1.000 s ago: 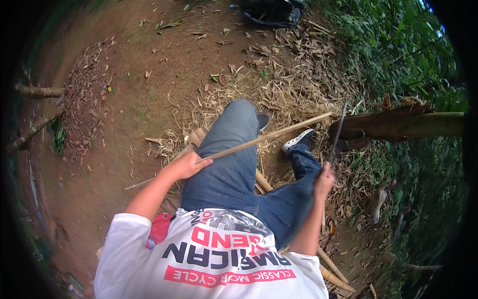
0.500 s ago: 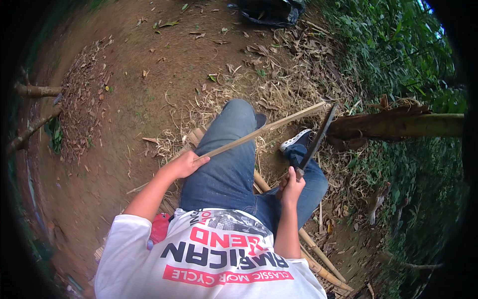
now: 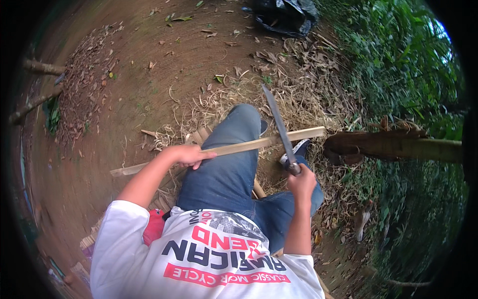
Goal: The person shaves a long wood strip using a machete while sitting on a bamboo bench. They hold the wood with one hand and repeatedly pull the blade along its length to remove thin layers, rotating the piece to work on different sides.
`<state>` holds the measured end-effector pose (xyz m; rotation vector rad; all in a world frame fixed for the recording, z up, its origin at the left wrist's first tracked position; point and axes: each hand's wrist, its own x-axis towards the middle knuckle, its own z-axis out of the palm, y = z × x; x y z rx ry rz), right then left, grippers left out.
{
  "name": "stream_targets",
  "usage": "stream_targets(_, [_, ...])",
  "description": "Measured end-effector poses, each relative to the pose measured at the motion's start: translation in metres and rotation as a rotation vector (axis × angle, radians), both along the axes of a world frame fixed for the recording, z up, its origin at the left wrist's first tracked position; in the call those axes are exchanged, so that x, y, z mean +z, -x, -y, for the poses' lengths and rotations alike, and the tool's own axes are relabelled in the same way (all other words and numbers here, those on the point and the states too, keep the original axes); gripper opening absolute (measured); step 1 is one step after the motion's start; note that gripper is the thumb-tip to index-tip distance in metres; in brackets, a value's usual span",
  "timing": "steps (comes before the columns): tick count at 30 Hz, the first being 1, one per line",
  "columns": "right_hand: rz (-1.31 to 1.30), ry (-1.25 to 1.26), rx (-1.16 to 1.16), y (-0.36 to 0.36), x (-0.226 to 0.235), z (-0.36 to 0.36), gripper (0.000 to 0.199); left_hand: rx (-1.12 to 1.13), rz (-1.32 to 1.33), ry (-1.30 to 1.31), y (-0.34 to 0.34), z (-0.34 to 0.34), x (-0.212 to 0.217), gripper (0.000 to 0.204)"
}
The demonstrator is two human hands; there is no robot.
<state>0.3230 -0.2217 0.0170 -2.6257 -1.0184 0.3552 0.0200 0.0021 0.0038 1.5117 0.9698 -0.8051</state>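
In the head view, your left hand (image 3: pixel 188 155) has its grip closed around the strip (image 3: pixel 244 146), by your left thigh (image 3: pixel 219 182). The strip slants across that leg: one end sticks out to the left past your forearm, the other points right, near the end of the log (image 3: pixel 398 147). Your right hand (image 3: pixel 301 180) has its grip wrapped around the handle of the knife (image 3: pixel 279 121). The blade tilts up and leftward, crossing the strip in view; whether they touch, you cannot tell. Pale shavings (image 3: pixel 303 107) litter the ground (image 3: pixel 144 94) beyond your knees, and a black bag (image 3: pixel 294 20) lies farther off.
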Motion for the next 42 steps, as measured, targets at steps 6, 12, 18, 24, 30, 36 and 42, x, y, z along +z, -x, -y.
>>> stream_targets(6, [0.174,0.050,-0.029,-0.008,0.008,-0.005,0.016,-0.027,-0.017,0.000,-0.008,0.001,0.000,0.083])
stream_targets(12, [0.239,0.103,0.213,0.012,-0.008,-0.007,0.019,-0.003,0.010,0.040,-0.002,-0.002,-0.011,0.083])
stream_targets(18, [0.278,0.086,-0.076,-0.049,0.002,-0.011,0.017,0.033,-0.010,0.061,-0.002,-0.001,-0.009,0.081])
stream_targets(24, [0.046,0.162,0.085,0.005,0.007,-0.038,0.018,0.019,-0.015,0.071,-0.004,-0.001,-0.015,0.081])
stream_targets(30, [0.154,0.070,0.109,-0.024,-0.009,-0.034,0.020,0.048,-0.015,0.049,0.001,0.000,-0.008,0.082])
stream_targets(36, [0.050,-0.251,-0.115,-0.074,-0.018,0.004,0.014,0.002,-0.012,0.046,-0.007,0.000,-0.014,0.083])
stream_targets(42, [-0.283,-0.589,-0.235,-0.054,-0.032,0.031,0.020,0.053,0.019,0.028,0.000,0.001,-0.028,0.081])
